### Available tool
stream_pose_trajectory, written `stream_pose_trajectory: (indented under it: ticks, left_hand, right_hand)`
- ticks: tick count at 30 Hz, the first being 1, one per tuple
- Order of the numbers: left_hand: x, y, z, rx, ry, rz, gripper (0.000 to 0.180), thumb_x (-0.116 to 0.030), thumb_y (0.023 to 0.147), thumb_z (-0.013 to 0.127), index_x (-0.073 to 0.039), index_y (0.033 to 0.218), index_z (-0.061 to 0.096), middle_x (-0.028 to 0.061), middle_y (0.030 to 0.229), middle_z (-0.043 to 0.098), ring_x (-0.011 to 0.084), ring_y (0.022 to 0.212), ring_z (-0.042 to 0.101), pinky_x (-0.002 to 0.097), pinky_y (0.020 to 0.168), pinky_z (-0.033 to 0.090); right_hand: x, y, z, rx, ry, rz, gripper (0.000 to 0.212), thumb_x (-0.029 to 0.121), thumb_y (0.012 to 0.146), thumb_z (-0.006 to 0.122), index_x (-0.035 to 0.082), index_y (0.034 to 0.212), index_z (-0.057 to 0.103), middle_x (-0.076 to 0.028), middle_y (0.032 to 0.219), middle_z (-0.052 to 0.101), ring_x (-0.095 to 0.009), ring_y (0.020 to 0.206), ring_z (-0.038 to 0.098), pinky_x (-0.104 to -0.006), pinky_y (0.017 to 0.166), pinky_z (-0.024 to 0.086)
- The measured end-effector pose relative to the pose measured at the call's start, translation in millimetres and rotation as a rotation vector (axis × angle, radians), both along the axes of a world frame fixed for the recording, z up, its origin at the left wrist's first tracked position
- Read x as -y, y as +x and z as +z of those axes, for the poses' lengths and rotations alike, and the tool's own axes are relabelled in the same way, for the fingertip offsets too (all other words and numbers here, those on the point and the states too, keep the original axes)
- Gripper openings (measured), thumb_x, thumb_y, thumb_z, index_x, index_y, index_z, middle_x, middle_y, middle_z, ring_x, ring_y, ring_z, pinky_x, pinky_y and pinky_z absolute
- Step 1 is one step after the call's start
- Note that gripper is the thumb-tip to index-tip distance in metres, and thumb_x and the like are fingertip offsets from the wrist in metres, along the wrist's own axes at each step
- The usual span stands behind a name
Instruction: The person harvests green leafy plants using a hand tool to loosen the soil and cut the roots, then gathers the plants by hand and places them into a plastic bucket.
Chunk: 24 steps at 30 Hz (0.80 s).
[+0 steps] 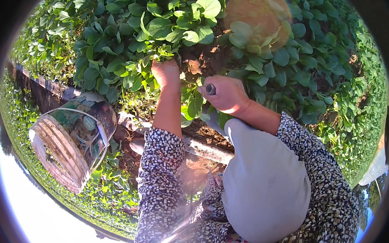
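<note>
My left hand (165, 73) reaches into the bed with its fingers curled around a clump of small leafy greens (162, 52); leaves hide the fingertips. To its right, my right hand (228, 93) is wrapped around the handle (210, 89) of a tool, whose round dark end pokes out beside the thumb. A bluish-grey surface shows below that fist among the leaves, but I cannot tell whether it belongs to the tool. Broad green leaves (195, 102) hang between my hands, close to the right one. Patterned sleeves cover both my arms.
A dirty plastic bucket (69, 145) with a thin handle stands at the left and looks tilted. Dense leafy plants (287, 52) fill the far side, with bare soil (205, 57) between clumps. A pale strip (206, 151) edges the bed. A pale grey cloth-covered shape (265, 184) blocks the lower right.
</note>
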State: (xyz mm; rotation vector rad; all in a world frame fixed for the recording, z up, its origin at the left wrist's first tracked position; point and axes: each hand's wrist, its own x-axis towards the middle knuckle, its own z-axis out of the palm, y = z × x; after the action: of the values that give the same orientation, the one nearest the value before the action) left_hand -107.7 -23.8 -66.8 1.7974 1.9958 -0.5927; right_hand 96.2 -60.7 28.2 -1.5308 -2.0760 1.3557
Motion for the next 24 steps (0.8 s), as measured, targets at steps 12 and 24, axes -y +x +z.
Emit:
stream_pose_trajectory:
  ticks: [12, 24]
  left_hand:
    - [-24.1, 31.0, 38.9, 0.274, 0.113, 0.678, 0.032, -0.027, 0.079, 0.064, -0.011, 0.107, 0.064, 0.0181, 0.103, 0.068, 0.0366, 0.1, 0.064, 0.0453, 0.091, 0.048]
    - [104.0, -12.6, 97.8, 1.531, 0.447, 1.245, 0.026, -0.016, 0.088, 0.066, -0.005, 0.11, 0.058, 0.0023, 0.097, 0.063, 0.0143, 0.085, 0.059, 0.0273, 0.078, 0.049]
  right_hand:
    - [-24.7, -3.4, -20.8, 0.112, 0.074, 0.237, 0.013, 0.022, 0.08, 0.056, 0.012, 0.082, 0.064, -0.006, 0.081, 0.064, -0.028, 0.079, 0.064, -0.042, 0.071, 0.05]
    - [-6.9, 0.4, -21.0, 0.126, 0.135, 0.211, 0.014, 0.025, 0.081, 0.062, 0.011, 0.08, 0.062, -0.008, 0.076, 0.061, -0.029, 0.073, 0.062, -0.0408, 0.063, 0.05]
